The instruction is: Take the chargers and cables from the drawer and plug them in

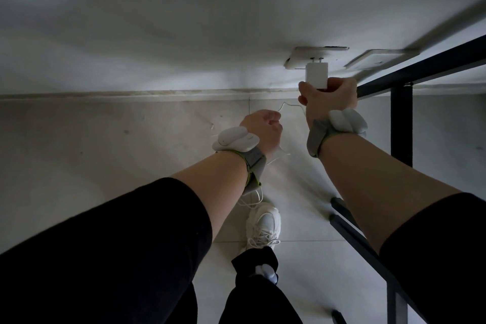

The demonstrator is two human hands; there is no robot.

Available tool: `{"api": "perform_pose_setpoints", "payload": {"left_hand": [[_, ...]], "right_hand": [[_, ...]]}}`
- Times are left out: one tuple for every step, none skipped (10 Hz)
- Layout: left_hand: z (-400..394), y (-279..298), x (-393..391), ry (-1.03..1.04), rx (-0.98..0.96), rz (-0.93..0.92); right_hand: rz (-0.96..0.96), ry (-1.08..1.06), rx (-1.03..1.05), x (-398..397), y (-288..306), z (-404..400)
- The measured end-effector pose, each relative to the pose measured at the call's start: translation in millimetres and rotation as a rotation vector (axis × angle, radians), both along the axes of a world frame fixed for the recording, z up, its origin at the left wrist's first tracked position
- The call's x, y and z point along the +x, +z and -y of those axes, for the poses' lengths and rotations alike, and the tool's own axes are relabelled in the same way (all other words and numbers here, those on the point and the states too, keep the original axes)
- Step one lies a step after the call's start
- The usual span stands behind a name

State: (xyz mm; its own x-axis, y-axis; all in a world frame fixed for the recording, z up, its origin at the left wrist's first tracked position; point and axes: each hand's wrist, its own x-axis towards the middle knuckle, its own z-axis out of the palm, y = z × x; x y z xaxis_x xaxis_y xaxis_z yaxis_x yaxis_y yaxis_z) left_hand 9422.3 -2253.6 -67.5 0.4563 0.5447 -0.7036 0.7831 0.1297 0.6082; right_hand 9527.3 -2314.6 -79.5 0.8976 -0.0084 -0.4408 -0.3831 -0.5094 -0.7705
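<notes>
My right hand (330, 98) grips a white charger block (316, 75) and holds it at the white wall socket (305, 59), low on the wall. The charger's two metal prongs point at the socket and part of them still shows. My left hand (263, 129) is lower and to the left, fingers curled round a thin white cable (288, 106). The cable runs up towards the charger and loops down past my left wrist to the floor.
A second white wall plate (378, 59) sits right of the socket. A black metal table frame (401, 123) stands close to my right arm, with its bars running along the floor. My white shoe (264, 226) is on the pale tiled floor (105, 139) below my hands.
</notes>
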Motion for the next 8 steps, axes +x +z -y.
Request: {"api": "perform_pose_setpoints", "payload": {"left_hand": [[0.0,-4.1,-3.2,0.002,-0.021,0.007],[0.7,-6.3,-5.5,0.038,-0.034,0.012],[1.9,-9.6,-7.8,0.045,-0.043,0.014],[2.0,-12.9,-9.1,0.039,-0.045,0.022],[0.0,-17.3,-10.0,0.043,-0.044,0.022],[-3.1,-16.9,-10.7,0.049,-0.056,0.018],[-3.6,-14.8,-13.9,0.050,-0.057,0.029],[-10.5,-3.3,-15.9,0.047,-0.036,0.021]], "right_hand": [[0.020,0.021,-0.002,1.9,0.5,3.2],[0.031,0.027,0.021,3.3,3.4,4.8],[0.028,0.030,0.024,4.1,5.6,2.8],[0.002,0.017,0.036,8.0,5.7,-1.3],[-0.005,0.030,0.028,8.9,4.6,-2.8],[0.008,0.039,0.029,8.5,4.9,-2.1],[-0.007,0.035,0.041,9.3,5.5,-2.6],[-0.026,0.091,-0.028,7.2,11.9,-1.1]]}}
